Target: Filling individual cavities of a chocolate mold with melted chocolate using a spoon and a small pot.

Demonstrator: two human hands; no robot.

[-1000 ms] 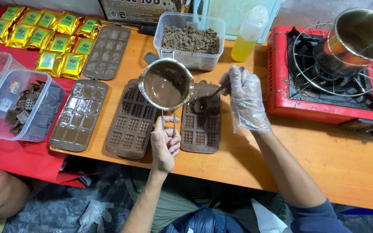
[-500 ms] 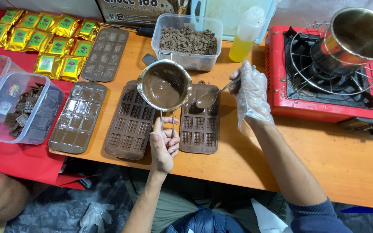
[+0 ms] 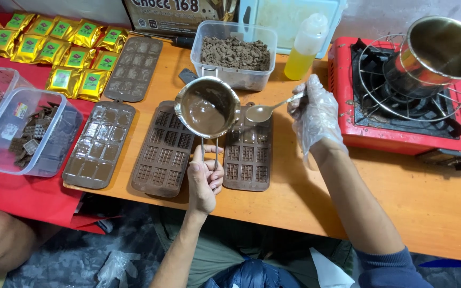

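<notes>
My left hand (image 3: pixel 205 182) grips the wire handle of a small steel pot (image 3: pixel 207 106) holding melted chocolate, raised over the brown moulds. My right hand (image 3: pixel 316 114), in a clear plastic glove, holds a metal spoon (image 3: pixel 267 109) loaded with melted chocolate just right of the pot. Under the spoon lies a brown bar mould (image 3: pixel 248 154). A second brown bar mould (image 3: pixel 164 148) lies to its left, beneath the pot.
A third mould (image 3: pixel 99 144) and a fourth (image 3: pixel 134 68) lie further left. Gold-green packets (image 3: pixel 54 50), clear tubs of chocolate pieces (image 3: pixel 25 130), a tub of brown chunks (image 3: pixel 234 53), a yellow squeeze bottle (image 3: pixel 305 45) and a red gas stove (image 3: pixel 401 106) with a steel pot (image 3: pixel 438 53) surround them.
My right hand has lifted the spoon out to the right of the pot, now filled with chocolate. The pot stays held above the moulds.
</notes>
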